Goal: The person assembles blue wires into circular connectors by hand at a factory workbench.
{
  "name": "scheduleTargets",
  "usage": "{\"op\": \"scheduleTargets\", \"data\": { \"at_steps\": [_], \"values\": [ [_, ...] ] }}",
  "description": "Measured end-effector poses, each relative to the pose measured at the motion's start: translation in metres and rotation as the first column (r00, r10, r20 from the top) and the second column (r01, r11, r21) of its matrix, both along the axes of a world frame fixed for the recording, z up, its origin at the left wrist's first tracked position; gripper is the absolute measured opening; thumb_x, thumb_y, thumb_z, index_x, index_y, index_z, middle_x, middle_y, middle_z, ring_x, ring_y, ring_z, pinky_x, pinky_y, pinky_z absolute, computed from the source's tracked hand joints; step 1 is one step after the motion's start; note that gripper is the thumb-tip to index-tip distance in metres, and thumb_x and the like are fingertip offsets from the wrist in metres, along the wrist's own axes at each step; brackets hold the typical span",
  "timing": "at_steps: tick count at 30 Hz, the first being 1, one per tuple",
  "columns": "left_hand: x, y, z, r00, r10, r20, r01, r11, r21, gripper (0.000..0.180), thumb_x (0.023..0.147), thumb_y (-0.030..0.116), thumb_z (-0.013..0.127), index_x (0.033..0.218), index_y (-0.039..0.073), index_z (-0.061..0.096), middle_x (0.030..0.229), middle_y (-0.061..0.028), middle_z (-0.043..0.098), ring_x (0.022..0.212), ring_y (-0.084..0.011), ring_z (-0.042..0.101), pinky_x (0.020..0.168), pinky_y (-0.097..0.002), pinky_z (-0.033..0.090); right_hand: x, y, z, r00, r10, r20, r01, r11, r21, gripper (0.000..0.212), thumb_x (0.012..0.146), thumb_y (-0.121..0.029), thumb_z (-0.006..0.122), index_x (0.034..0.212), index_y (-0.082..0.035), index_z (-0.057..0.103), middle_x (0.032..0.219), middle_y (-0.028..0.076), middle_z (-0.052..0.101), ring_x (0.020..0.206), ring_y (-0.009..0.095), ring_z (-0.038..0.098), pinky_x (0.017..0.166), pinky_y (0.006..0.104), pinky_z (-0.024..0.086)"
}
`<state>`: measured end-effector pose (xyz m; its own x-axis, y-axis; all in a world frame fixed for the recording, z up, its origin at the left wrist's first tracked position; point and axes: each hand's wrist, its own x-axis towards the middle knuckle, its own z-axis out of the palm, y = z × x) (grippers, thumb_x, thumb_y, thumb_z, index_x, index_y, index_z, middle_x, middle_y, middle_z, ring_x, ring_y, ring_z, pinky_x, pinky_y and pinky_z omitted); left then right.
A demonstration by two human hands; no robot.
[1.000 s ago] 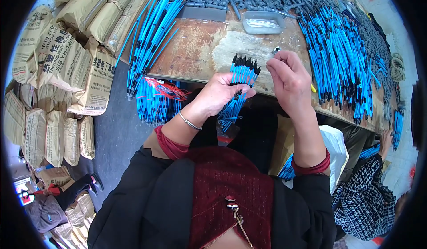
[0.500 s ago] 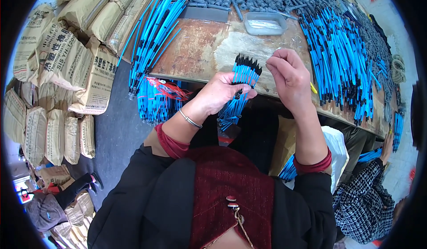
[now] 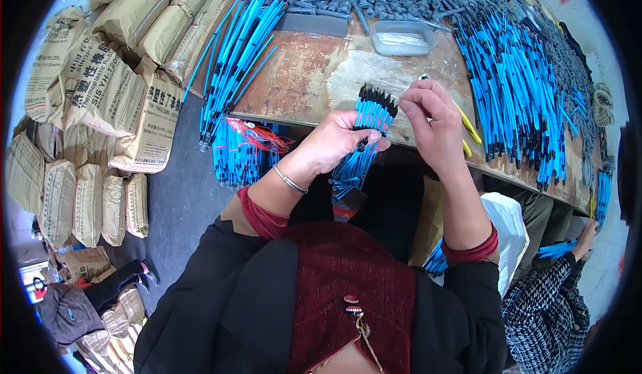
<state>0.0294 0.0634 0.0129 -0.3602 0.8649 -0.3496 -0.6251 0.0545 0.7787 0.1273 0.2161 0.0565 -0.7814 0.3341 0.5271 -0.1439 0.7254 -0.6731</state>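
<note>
Blue tube bundle (image 3: 364,137) gripped in left hand (image 3: 334,143); right-hand fingers (image 3: 421,103) at its black tips.

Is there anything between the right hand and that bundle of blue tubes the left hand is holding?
Nothing visible does. The left hand grips the bundle of blue tubes upright over the table edge, and the right hand is right beside its black-tipped top, fingertips nearly at the tips. Only open air shows between them.

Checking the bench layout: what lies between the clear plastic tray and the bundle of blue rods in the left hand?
In the head view, only a crumpled clear plastic sheet on the worn wooden tabletop separates the tray from the bundle.
</note>
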Motion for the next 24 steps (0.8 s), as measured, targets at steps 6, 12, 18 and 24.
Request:
{"op": "scheduleTargets", "data": {
  "at_steps": [6, 12, 18, 24],
  "values": [
    [-0.0001, -0.0001, 0.0007, 1.0, -0.004, -0.004, 0.004, 1.0, -0.004, 0.018, 0.083, 0.002, 0.06, 0.101, 0.002, 0.061, 0.086, -0.0061, 0.065, 0.082, -0.0179, 0.066, 0.07, -0.0269, 0.053, -0.0046, -0.0033, 0.0033, 0.998, 0.006, -0.061, 0.003, 0.989, 0.145, 0.007, 0.076, 0.002, 0.062, 0.083, 0.001, 0.06, 0.085, 0.01, 0.057, 0.073, 0.022, 0.057, 0.062, 0.0283, 0.045],
    [-0.0007, -0.0017, 0.0024, 1.0, -0.018, -0.01, 0.018, 1.0, 0.008, 0.017, 0.084, 0.002, 0.059, 0.101, 0.002, 0.061, 0.086, -0.0059, 0.065, 0.083, -0.0178, 0.065, 0.07, -0.0273, 0.053, -0.0039, -0.0029, 0.0061, 1.0, 0.021, 0.014, -0.021, 1.0, -0.003, 0.009, 0.075, 0.002, 0.064, 0.083, 0.001, 0.06, 0.085, 0.011, 0.057, 0.073, 0.023, 0.058, 0.063, 0.0288, 0.046],
    [0.0008, -0.0007, 0.0051, 0.999, -0.014, -0.041, 0.013, 0.999, -0.036, 0.017, 0.085, 0.001, 0.058, 0.101, 0.002, 0.061, 0.086, -0.0059, 0.065, 0.083, -0.0177, 0.065, 0.071, -0.0274, 0.053, -0.0002, -0.0078, 0.0081, 0.999, -0.018, -0.036, 0.027, 0.97, 0.244, 0.009, 0.076, 0.001, 0.063, 0.084, 0.001, 0.059, 0.086, 0.011, 0.057, 0.074, 0.024, 0.058, 0.064, 0.0294, 0.047],
    [-0.0003, -0.0011, -0.001, 0.997, -0.032, -0.072, 0.032, 0.999, 0.007, 0.016, 0.085, 0.002, 0.058, 0.101, 0.001, 0.061, 0.087, -0.0061, 0.065, 0.084, -0.0177, 0.065, 0.072, -0.0277, 0.053, -0.0019, -0.0084, 0.0025, 0.998, -0.044, -0.044, 0.05, 0.986, 0.159, 0.008, 0.078, 0.0, 0.062, 0.084, 0.001, 0.058, 0.086, 0.012, 0.057, 0.074, 0.024, 0.058, 0.064, 0.0292, 0.047]
  ]
}}
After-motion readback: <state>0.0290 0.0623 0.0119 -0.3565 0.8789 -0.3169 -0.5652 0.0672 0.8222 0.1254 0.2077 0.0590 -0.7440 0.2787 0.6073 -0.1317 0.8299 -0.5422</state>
